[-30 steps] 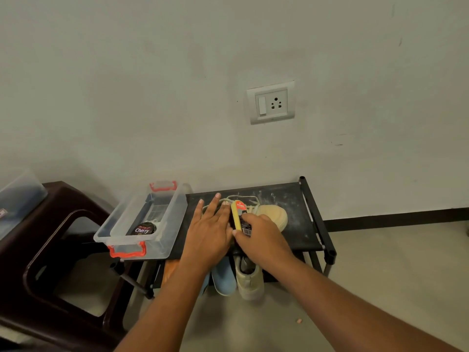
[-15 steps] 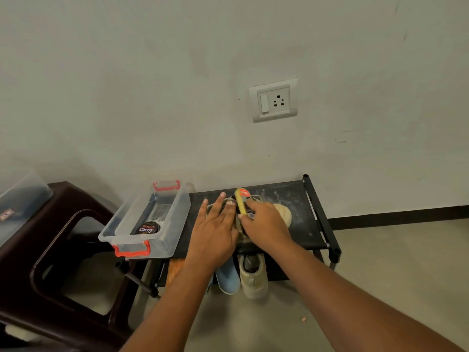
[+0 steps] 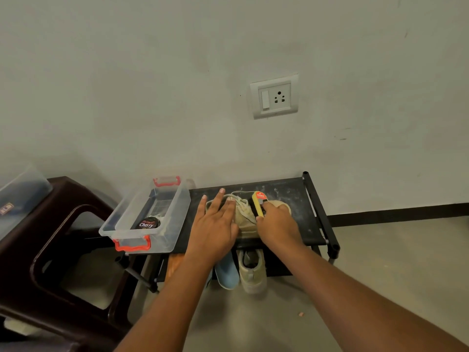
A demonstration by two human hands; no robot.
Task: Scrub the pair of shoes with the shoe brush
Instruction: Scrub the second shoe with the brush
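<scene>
My left hand (image 3: 215, 224) lies flat, fingers straight, on the tan shoe (image 3: 245, 218) atop the black rack (image 3: 302, 222). My right hand (image 3: 278, 224) grips the yellow brush (image 3: 257, 203) against it. A clear box (image 3: 175, 229) with a polish tin (image 3: 149, 223) sits beside my left hand. The second tan shoe (image 3: 252, 274) stands below.

Matt cloth shoe (image 3: 245, 219); clear glossy plastic box (image 3: 142, 214)

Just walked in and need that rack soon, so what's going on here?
A person is scrubbing a beige sneaker on top of the black shoe rack. The left hand presses flat on it while the right hand grips the yellow shoe brush against its laces. The matching sneaker sits on the shelf below.
</scene>
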